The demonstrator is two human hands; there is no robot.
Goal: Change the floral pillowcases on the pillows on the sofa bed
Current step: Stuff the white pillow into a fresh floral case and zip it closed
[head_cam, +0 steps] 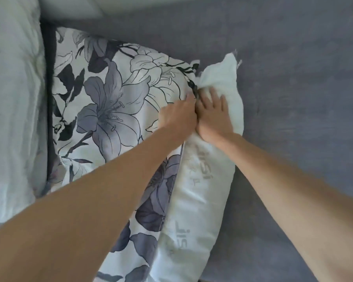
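A home: grey sofa bed [283,58], floral pillowcase [110,98], bedding.

Smooth printed cloth was seen on the floral pillowcase [110,102], crinkled white fabric on the pillow [194,200], and matt woven upholstery on the sofa bed [293,78].

- Left hand [178,115], arm stretched forward, fingers curled into the edge of the floral pillowcase [110,102]
- Right hand [212,117] touches the left, fingers spread flat just beside that edge
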